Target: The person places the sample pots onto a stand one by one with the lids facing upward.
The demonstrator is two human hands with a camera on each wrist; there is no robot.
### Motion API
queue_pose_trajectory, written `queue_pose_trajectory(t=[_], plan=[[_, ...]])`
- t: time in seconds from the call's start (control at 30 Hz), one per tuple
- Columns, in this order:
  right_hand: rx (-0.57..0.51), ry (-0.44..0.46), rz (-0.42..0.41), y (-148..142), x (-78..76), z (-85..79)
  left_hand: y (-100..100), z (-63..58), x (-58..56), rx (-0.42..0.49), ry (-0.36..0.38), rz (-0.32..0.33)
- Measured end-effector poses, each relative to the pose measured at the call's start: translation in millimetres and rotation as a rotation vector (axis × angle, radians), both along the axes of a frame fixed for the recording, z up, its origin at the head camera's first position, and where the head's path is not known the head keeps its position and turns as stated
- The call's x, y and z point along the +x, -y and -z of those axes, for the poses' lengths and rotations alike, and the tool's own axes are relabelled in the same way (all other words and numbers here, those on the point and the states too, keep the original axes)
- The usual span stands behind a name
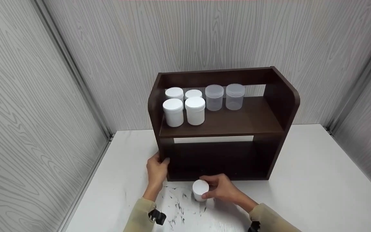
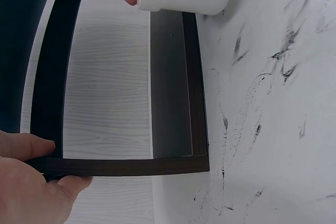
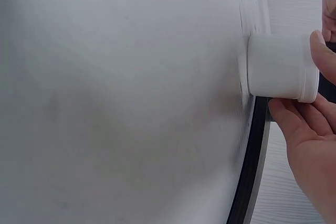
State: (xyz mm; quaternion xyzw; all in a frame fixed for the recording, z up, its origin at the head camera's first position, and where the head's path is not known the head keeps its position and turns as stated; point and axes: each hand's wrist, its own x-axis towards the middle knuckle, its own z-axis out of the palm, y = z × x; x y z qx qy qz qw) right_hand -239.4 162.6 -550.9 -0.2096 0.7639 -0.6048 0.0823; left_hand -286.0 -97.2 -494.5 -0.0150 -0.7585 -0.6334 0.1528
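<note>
My left hand (image 1: 156, 169) grips the left side panel of a dark brown two-tier shelf (image 1: 221, 131), thumb on the inner face and fingers outside. Just in front of the shelf's lower front edge, my right hand (image 1: 222, 189) holds a small white lidded jar (image 1: 200, 190) between thumb and fingers. The right wrist view shows the jar (image 3: 278, 66) upright, its base close to the table surface. On the upper tier, white jars (image 1: 174, 112) stand at the left in two rows. Beside them are two translucent jars (image 1: 234, 97).
The shelf stands on a white table (image 1: 314, 180) with dark scuff marks (image 1: 177, 204) near its front. Grey wood-grain panels (image 1: 108, 42) rise behind it and at both sides. The shelf's lower compartment (image 1: 214, 159) is dark inside.
</note>
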Motion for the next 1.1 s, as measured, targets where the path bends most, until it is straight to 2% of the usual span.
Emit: queue_pose_trajectory(t=[0.13,0.5,0.67,0.9,1.1], plan=[[-0.013,0.004,-0.004,-1.5,0.0,1.1,0.4,0.1,-1.7,-0.005,-0.006,-0.017],[-0.035,0.015,-0.01,-3.4,-0.8,4.4,0.8,-0.1,-2.3,-0.007,-0.003,-0.01],[-0.014,-0.002,-0.009,-2.9,-1.4,6.9,0.6,-1.0,-1.5,-0.016,0.007,-0.015],[-0.064,0.05,-0.028,-3.6,-0.4,10.4,0.9,0.0,-0.7,-0.021,0.007,0.002],[-0.08,0.066,-0.027,-2.7,0.6,10.6,1.5,1.6,-1.1,-0.033,-0.006,-0.009]])
